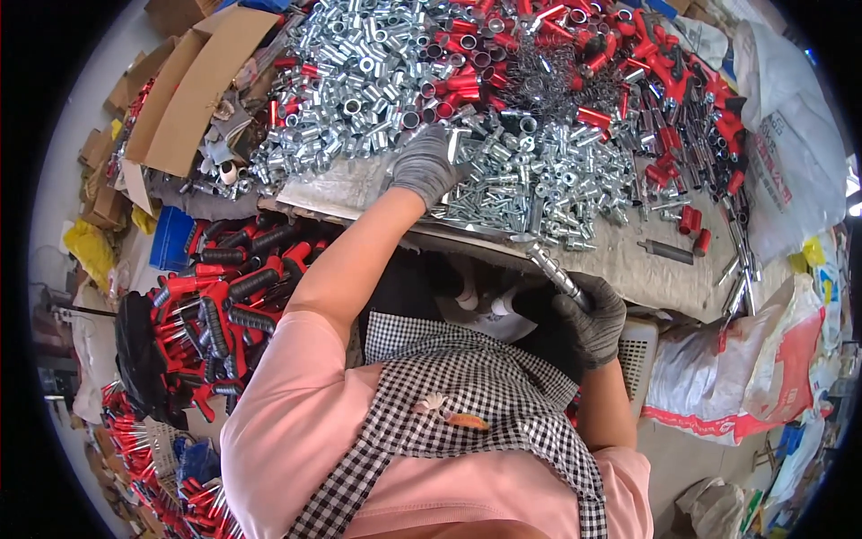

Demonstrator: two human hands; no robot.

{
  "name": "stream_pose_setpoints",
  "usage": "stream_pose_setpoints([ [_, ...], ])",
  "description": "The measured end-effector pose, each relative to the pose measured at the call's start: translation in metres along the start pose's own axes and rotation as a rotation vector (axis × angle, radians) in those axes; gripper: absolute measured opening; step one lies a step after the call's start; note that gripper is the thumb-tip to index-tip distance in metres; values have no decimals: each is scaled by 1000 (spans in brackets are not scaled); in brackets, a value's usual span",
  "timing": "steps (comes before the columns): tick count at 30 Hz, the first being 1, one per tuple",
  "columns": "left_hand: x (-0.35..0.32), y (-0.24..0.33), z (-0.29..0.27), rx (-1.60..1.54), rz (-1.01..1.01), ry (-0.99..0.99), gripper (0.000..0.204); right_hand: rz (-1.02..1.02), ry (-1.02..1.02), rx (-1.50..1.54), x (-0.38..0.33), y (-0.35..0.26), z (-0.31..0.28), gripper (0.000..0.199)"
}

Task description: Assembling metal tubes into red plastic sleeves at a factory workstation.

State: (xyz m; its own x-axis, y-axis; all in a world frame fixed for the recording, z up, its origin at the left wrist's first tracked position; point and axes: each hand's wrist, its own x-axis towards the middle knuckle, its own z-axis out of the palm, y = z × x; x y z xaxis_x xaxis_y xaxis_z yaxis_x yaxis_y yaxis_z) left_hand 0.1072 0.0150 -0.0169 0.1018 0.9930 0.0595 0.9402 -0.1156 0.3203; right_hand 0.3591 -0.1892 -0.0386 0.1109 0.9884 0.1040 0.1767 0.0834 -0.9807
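My left hand (425, 168), in a grey knit glove, reaches over the workbench at the edge of a heap of silver metal sleeves (352, 76). Its thumb stands apart from the fingers, and I see nothing held in it. Right beside it lie small silver screws and fittings (530, 175). My right hand (594, 322), gloved alike, is closed around a shiny metal rod with a spring-like coil (558, 275). The rod tilts up to the left, its tip close to the bench's front edge.
Red sleeves (462, 85) and a tangle of thin springs (543, 76) lie farther back. A dark cylindrical rod (665, 251) rests at the right. Red-and-black handled tools (215, 310) are piled at lower left. A cardboard box (197, 90) and a white-and-red sack (736, 377) flank the bench.
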Motion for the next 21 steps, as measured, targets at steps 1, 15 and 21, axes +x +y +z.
stream_pose_setpoints([
  [1, 3, 2, -3, -31, -53, -42, 64, 8, 6, -7, -1, -1, 1, 39],
  [15, -77, -10, -12, -1791, -24, -150, 65, -31, -56, -46, -1, 13, 17, 31],
  [21, -122, 8, 20, -1846, -96, -334, 55, -176, -99, -144, 4, 9, 23, 29],
])
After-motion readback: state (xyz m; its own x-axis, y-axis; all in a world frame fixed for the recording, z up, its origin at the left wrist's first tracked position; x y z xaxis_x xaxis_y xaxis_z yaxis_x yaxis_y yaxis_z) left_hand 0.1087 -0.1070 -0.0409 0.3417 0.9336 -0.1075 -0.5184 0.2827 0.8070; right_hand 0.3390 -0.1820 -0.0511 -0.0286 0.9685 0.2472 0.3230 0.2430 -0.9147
